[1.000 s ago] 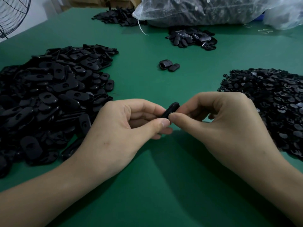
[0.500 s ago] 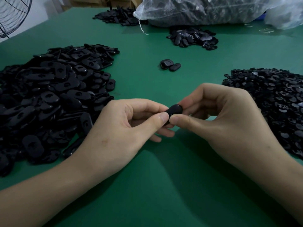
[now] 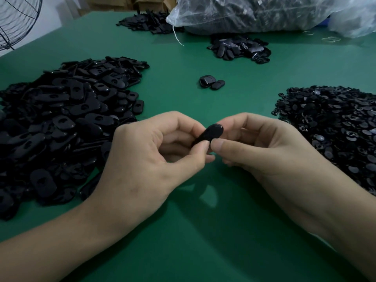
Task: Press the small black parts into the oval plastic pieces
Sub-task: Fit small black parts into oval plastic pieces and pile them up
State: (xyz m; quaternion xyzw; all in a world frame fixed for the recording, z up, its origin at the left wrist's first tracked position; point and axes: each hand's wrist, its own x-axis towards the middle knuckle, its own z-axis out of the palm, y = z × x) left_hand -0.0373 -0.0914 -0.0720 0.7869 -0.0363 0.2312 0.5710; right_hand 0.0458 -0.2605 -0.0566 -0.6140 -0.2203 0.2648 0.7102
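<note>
Oval piece [image 3: 212, 131] pinched between thumbs and curled fingers of left hand [image 3: 146, 159] and right hand [image 3: 264, 151], over green table [image 3: 193, 231]. Left of grip, heap of oval pieces [image 3: 61, 119]; right of it, heap of small black parts [image 3: 335, 129]. Beyond, two loose pieces [image 3: 211, 83].

oval pieces [image 3: 67, 127] left, small parts [image 3: 333, 135] right

The table [image 3: 183, 231] has a green, matt, even covering with no shine. The single oval piece [image 3: 211, 132] raised over its middle is smooth black plastic, glossy at its rounded end. The pile of oval pieces [image 3: 61, 119] by the left edge is a duller, satin black plastic. The heap of small black parts [image 3: 329, 123] by the right edge glints in spots. At the far edge lies a crinkled, translucent plastic bag [image 3: 244, 13]. The fan guard [image 3: 16, 21] at the far left corner is thin wire.
</note>
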